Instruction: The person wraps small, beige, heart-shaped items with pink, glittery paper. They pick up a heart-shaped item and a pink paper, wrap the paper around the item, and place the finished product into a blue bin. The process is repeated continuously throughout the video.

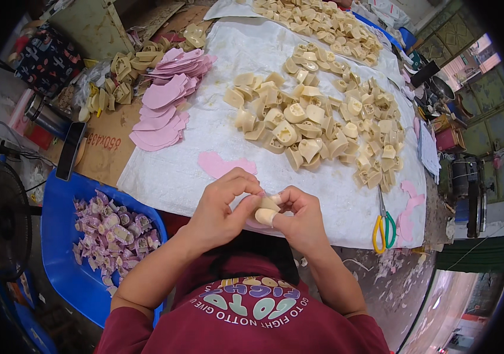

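Observation:
Close to my body, over the table's front edge, both hands meet at a small beige moulded piece, which looks like a shoe heel. My left hand pinches its left side with thumb and forefinger. On the other side my right hand grips it, with pale wraps on its fingertips. A bit of pink sheet shows beneath the hands, partly hidden by them. Just beyond lies a single pink cut sheet. Farther off, many similar beige heels are heaped on the white table cover.
Pink cut sheets are stacked at the left, near a phone. A blue tub below holds pink-and-purple covered pieces. Scissors and pink scraps lie at the right edge. A black fan stands far left.

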Demonstrator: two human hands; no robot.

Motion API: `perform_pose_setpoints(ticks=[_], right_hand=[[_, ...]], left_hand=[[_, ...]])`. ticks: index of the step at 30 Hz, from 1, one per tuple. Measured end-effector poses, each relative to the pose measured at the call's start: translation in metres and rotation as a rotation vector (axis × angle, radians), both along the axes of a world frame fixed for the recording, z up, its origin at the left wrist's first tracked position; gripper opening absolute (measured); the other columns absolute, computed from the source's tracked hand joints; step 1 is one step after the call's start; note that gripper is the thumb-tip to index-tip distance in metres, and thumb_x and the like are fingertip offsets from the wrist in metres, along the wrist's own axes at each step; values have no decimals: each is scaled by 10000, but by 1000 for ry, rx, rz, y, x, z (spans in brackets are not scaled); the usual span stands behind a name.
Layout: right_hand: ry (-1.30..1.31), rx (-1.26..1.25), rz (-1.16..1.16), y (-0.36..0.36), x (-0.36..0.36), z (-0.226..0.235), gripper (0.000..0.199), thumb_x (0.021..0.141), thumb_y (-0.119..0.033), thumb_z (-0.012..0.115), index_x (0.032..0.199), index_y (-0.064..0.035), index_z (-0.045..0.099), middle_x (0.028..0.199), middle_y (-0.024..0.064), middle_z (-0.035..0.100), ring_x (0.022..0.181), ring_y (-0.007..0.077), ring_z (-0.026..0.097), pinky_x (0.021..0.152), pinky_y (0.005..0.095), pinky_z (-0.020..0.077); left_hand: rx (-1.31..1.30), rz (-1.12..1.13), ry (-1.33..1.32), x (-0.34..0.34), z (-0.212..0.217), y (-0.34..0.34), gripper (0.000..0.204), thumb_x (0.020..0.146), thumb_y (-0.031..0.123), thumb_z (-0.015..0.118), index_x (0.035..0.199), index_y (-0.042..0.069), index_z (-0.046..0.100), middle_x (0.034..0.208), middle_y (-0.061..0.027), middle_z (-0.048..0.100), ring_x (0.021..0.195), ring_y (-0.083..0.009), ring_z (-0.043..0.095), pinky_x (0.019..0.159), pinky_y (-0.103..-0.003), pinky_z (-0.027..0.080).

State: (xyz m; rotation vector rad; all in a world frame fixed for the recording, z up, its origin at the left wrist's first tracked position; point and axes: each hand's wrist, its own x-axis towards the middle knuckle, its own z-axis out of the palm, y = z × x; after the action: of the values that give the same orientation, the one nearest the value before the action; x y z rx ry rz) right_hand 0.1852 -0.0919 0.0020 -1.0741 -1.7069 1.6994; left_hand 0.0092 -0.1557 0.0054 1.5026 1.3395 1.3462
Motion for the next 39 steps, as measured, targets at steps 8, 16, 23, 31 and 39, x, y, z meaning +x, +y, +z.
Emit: perform_pose_setpoints(ticks=[8, 16, 23, 31, 39], right_hand=[[-9, 16, 80, 1, 1, 10, 180, 717, -57, 735, 840, -4, 615, 762, -2, 619, 695, 60, 545, 631, 229, 465], [-220, 852, 191, 1, 9, 35, 520, 702, -187, 807, 1119, 4, 563, 1071, 113, 626, 1005, 156, 573, 897, 349, 435], [353, -80, -40, -10, 20, 13, 706, 812, -149, 733, 1396, 29, 378, 1418, 150, 439, 1255, 200, 470, 1025, 385, 396], [620, -503, 3, -12, 20, 12, 245, 922, -84, 584, 1110, 63, 637, 1081, 170, 676, 1043, 204, 630, 965, 328, 454], [433, -335, -129, -23, 4, 28, 247, 925, -50, 567, 1132, 63, 640, 1157, 163, 650, 1049, 191, 621, 963, 313, 444]], left_hand=[[175, 78, 129, 5, -6, -1, 57, 838, 15, 631, 891, 10, 613, 1014, -95, 568, 938, -190, 581, 840, -318, 469], [28, -51, -487, 6, -4, -23, 144, 864, -56, 607, 979, 28, 588, 1212, -104, 467, 984, -122, 555, 820, -265, 469], [380, 44, -151, 11, -4, -27, 267, 761, -128, 649, 977, 10, 574, 1293, -223, 442, 1088, -295, 613, 854, -359, 531], [495, 46, 97, 6, 5, -28, 273, 710, -99, 685, 940, 28, 610, 1058, -207, 628, 838, -282, 665, 667, -315, 544], [508, 155, 348, 13, -1, -17, 253, 655, -87, 664, 895, -23, 612, 955, -199, 616, 766, -303, 640, 608, -340, 526]])
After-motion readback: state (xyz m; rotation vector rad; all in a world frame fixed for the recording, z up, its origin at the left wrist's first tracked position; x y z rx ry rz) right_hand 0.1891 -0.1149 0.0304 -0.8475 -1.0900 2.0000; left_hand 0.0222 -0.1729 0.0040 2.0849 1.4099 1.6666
